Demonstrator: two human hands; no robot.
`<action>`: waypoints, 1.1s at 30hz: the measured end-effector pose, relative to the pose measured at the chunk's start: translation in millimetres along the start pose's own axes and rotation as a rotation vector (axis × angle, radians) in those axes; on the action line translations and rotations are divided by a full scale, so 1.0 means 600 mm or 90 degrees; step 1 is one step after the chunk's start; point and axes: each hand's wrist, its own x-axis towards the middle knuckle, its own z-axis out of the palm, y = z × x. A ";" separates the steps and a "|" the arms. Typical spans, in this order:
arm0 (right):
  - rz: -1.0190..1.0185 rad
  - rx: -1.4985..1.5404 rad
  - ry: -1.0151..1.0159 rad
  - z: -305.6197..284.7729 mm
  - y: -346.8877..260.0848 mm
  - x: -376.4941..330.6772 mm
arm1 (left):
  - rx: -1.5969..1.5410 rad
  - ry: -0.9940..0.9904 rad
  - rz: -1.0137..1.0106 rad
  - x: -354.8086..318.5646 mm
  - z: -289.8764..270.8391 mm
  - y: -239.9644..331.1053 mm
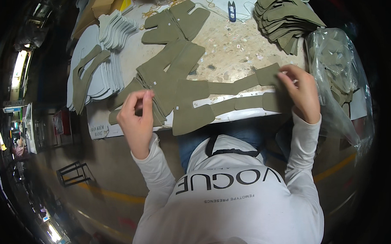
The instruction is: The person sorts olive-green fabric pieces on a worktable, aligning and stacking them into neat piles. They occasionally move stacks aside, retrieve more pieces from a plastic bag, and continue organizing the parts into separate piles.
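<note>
A long olive-green fabric piece (pixel 192 91), cut with two strips running rightward, lies along the table's near edge. My right hand (pixel 303 89) is at its far right end, thumb and forefinger closed on the upper strip's edge. Left of the piece, my left hand (pixel 137 120) is raised with curled fingers, thumb and forefinger pressed together; anything between them is too small to make out. Beside and partly behind that hand is a fanned pile of olive pieces (pixel 163 71), one bearing a small white tag. More olive pieces (pixel 177 23) lie farther back.
Grey-white cut pieces (pixel 109 74) are stacked at left, an olive piece (pixel 86 77) on top. A thick olive stack (pixel 285 17) sits back right, near a clear plastic bag (pixel 335 53). Blue thread snips (pixel 231 11) and a cardboard box (pixel 105 2) are at the back. Small stickers dot the table (pixel 224 50).
</note>
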 end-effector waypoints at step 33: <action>-0.131 0.620 -0.182 -0.012 -0.162 -0.035 | -0.161 -0.159 -0.163 -0.113 0.039 -0.030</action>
